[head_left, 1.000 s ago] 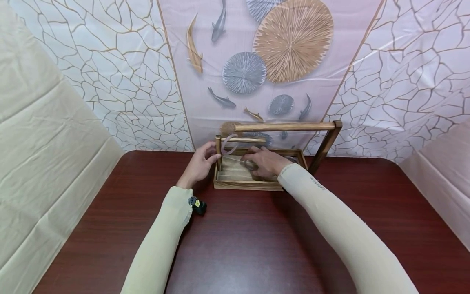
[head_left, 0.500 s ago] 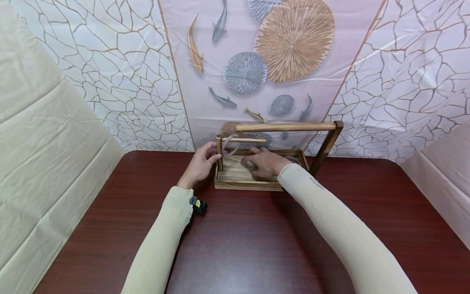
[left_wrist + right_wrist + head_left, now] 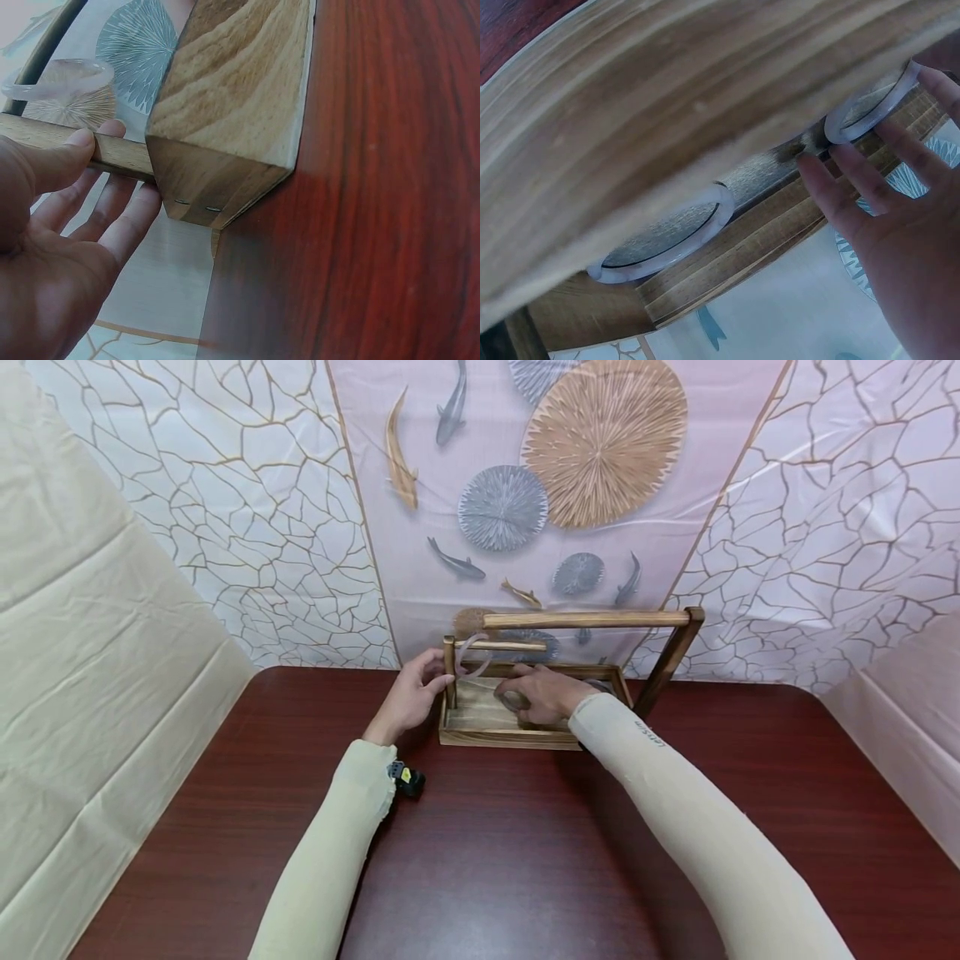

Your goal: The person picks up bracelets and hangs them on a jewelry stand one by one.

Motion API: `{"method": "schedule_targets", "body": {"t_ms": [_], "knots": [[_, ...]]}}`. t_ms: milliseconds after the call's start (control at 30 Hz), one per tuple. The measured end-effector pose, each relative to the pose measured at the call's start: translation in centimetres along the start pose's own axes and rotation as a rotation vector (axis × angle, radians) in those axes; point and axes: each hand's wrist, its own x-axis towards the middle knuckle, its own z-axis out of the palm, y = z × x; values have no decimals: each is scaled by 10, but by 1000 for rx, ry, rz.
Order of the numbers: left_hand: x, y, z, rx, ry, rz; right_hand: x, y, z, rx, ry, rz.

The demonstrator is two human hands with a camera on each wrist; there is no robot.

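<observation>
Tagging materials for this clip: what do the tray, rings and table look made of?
Tray: wood, perhaps varnished, judging by bold grain bands. Rings: pale, smooth, seemingly translucent; stone, glass or plastic, I can't tell. Table: polished-looking wood or laminate, with streaky reddish grain and soft sheen.

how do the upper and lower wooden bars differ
The upper bar looks clearly longer than the lower bar. The upper bar extends from the right post, the lower bar from the left post. A ring hangs around the lower bar, while none shows on the upper bar. Both are wooden.
</observation>
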Motion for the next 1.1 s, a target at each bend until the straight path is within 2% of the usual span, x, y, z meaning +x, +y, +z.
{"method": "schedule_targets", "body": {"t_ms": [300,600,867,1100], "knots": [[0,0,0,8,2,1,1,0,0,-14,0,15],[-1,1,0,14,6,-4,1,0,3,-33,42,-8],[0,0,1,-15,-4,-1,0,2,6,-46,88,-62],[0,0,0,4,2,-6,-1,4,7,-70,131,-104]]}}
